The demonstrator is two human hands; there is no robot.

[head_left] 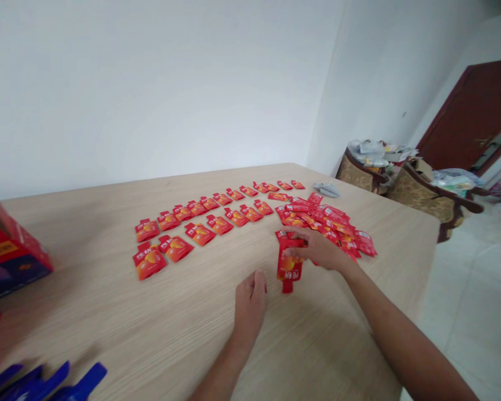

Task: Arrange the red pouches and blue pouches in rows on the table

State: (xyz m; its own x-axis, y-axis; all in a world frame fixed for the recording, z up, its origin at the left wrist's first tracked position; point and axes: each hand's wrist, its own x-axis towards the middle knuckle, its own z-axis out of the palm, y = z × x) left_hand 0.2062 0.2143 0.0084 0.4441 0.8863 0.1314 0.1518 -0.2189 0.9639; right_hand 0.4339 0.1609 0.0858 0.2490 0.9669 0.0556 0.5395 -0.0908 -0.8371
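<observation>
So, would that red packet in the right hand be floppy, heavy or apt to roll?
The red packet is probably fairly stiff, showing no obvious droop below the right hand. Likely light: that hand alone holds it. Rolling seems unlikely: similar packets lie flat on the table.

A plain white wall (158, 83) rises behind a pale, wood-grained table (183, 312) and meets a second white wall (379, 72) at a corner to the right, both under soft, slightly cool light. Past the table's right end stand two armchairs (417, 197) — patterned golden-brown upholstery, dark wooden frames — loaded with clear plastic bags (455, 177) and assorted items too small to make out. Farther back, a dark reddish-brown door (471, 117) with a metal handle (484, 140) appears tilted, while pale, faintly glossy tiles cover the floor (471, 301).
</observation>
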